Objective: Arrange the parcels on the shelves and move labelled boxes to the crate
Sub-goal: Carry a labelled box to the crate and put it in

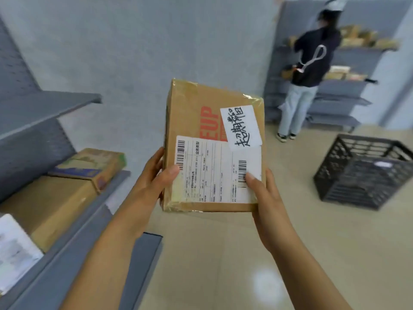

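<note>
Our left thumb lay pressed on the lower left corner of the printed shipping label, and our right thumb pressed beside the barcode at its lower right. The remaining fingers of both hands were curled behind the cardboard box, out of sight, so the left hand gripped its left edge and the right hand gripped its lower right corner. We held the box up in the centre of the frame, clear of every surface, with its labelled face tilted toward us. A smaller white sticker with handwritten characters sat at an angle above the shipping label, partly covering red printed letters, and glossy tape wrapped the box edges.

At the right of the frame a dark slatted crate stood on the beige floor, well apart from the box. At the left, grey shelves ran toward us; a lower shelf carried a large brown parcel with a smaller printed parcel lying on top, and a white-labelled parcel blurred at the lower left edge.

In the upper right, another person in a dark top stood facing a second shelf unit stacked with parcels.
</note>
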Tool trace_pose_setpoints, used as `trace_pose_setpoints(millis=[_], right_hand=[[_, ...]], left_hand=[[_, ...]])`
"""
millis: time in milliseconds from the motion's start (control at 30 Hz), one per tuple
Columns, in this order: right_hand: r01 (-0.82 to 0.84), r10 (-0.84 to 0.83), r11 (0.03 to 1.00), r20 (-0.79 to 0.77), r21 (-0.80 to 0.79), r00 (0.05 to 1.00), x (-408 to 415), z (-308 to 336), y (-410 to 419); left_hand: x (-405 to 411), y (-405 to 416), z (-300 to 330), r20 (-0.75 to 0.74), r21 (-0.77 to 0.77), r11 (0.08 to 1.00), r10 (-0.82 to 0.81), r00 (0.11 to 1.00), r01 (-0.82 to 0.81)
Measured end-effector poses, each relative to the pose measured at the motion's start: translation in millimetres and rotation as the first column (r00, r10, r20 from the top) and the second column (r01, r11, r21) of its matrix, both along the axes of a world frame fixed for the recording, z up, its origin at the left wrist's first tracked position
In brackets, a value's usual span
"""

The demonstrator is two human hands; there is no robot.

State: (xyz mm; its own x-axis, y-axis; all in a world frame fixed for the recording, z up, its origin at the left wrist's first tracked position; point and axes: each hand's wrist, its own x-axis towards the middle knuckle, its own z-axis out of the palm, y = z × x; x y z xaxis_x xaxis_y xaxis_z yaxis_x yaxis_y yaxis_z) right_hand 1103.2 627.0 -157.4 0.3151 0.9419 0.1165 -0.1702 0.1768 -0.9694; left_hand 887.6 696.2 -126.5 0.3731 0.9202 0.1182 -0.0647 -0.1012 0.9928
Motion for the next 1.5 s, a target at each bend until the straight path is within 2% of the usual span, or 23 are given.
trace_pose_setpoints(millis=[167, 300, 400, 567, 700, 900, 967, 1100, 1233, 1400, 1500], right_hand=[[0.250, -0.250, 0.967, -0.004, -0.048, 0.968, 85, -28, -140], [0.459, -0.464, 0.881, -0.013, -0.118, 0.886, 136, -47, -253], [0.588, -0.598, 0.792, -0.020, -0.165, 0.801, 164, -60, -330], [0.763, -0.798, 0.592, -0.053, -0.258, 0.601, 200, -88, -438], [0.859, -0.916, 0.391, -0.047, -0.331, 0.399, 230, -107, -515], [0.921, -0.997, 0.078, -0.024, -0.381, 0.075, 253, -121, -627], [0.919, -0.999, 0.000, -0.035, -0.394, -0.015, 250, -126, -661], [0.900, -0.986, -0.139, -0.026, -0.414, -0.164, 236, -135, -730], [0.878, -0.965, -0.225, -0.027, -0.423, -0.261, 223, -147, -806], [0.858, -0.963, -0.227, -0.028, -0.461, -0.269, 206, -163, -916], [0.834, -0.960, -0.236, -0.011, -0.499, -0.279, 195, -170, -980]], left_hand=[[112, -88, -24, -0.044, -0.048, 0.957, -0.287, 0.957, 0.285], [191, -161, -50, -0.042, -0.128, 0.872, -0.481, 0.876, 0.473], [250, -212, -68, -0.048, -0.175, 0.773, -0.625, 0.779, 0.609], [346, -293, -96, -0.030, -0.247, 0.558, -0.822, 0.569, 0.792], [424, -360, -117, -0.025, -0.259, 0.317, -0.946, 0.322, 0.912], [516, -473, -139, -0.062, -0.322, -0.014, -0.997, -0.035, 0.947], [536, -513, -144, -0.084, -0.338, -0.097, -0.988, -0.133, 0.936], [552, -598, -150, -0.142, -0.351, -0.163, -0.964, -0.224, 0.922], [557, -687, -157, -0.195, -0.351, -0.201, -0.940, -0.282, 0.915], [547, -798, -174, -0.270, -0.361, -0.107, -0.939, -0.214, 0.926], [535, -863, -182, -0.283, -0.404, -0.117, -0.927, -0.245, 0.907]])
